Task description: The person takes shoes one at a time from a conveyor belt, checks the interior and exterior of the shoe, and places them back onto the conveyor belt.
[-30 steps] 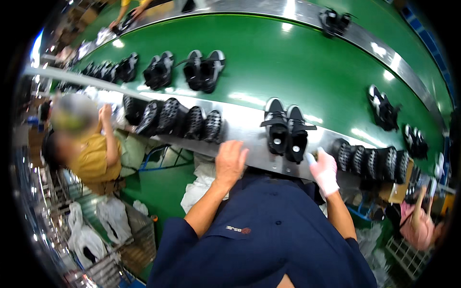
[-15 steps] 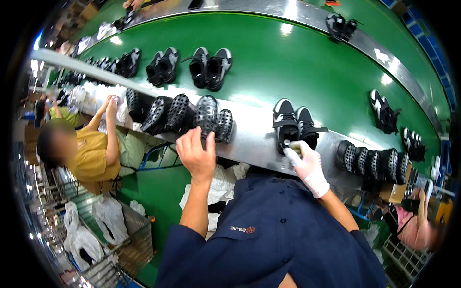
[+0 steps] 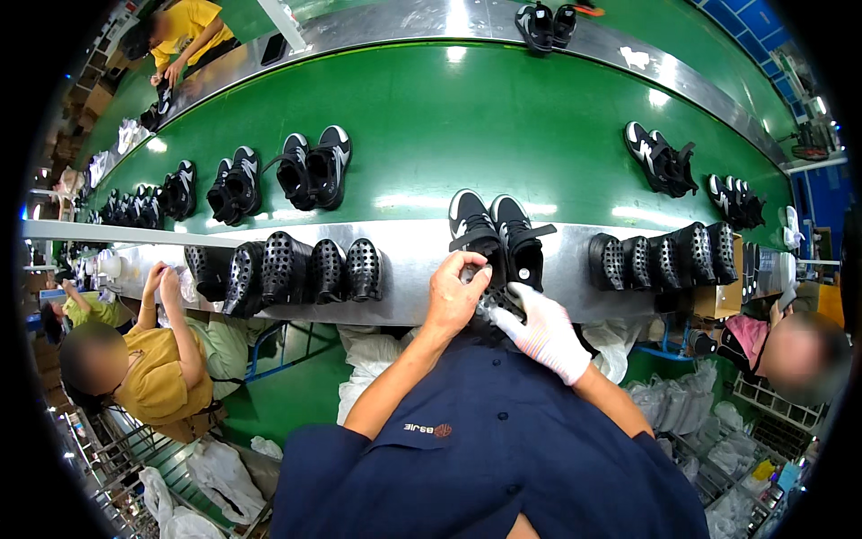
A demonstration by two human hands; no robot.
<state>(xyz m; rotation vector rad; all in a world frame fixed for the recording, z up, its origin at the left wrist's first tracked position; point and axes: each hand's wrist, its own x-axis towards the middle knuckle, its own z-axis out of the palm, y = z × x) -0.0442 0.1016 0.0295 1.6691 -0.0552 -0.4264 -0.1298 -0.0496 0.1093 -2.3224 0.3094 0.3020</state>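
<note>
A black shoe tree (image 3: pixel 492 307) dotted with holes is between my hands, just in front of my shirt. My bare left hand (image 3: pixel 454 295) pinches its upper end beside the heel of the left sneaker. My right hand (image 3: pixel 548 334), in a whitish glove, closes on its other side with thumb and fingers. Right beyond stand two black-and-white strap sneakers, the left sneaker (image 3: pixel 470 217) and the right sneaker (image 3: pixel 519 235), toes pointing away. The left one's opening is partly hidden by my fingers.
Several perforated shoe trees (image 3: pixel 285 269) line the metal ledge (image 3: pixel 404 242) at left, more shoe trees (image 3: pixel 664 260) at right. Sneaker pairs (image 3: pixel 323 169) sit along the green surface (image 3: pixel 422 117). Seated co-workers flank me, one in yellow (image 3: pixel 166 377). A carton (image 3: pixel 723 287) stands right.
My left hand has left the row of shoe trees and come right to the sneakers. A shoe tree is now between both hands. The view has swung, so the surroundings sit differently.
</note>
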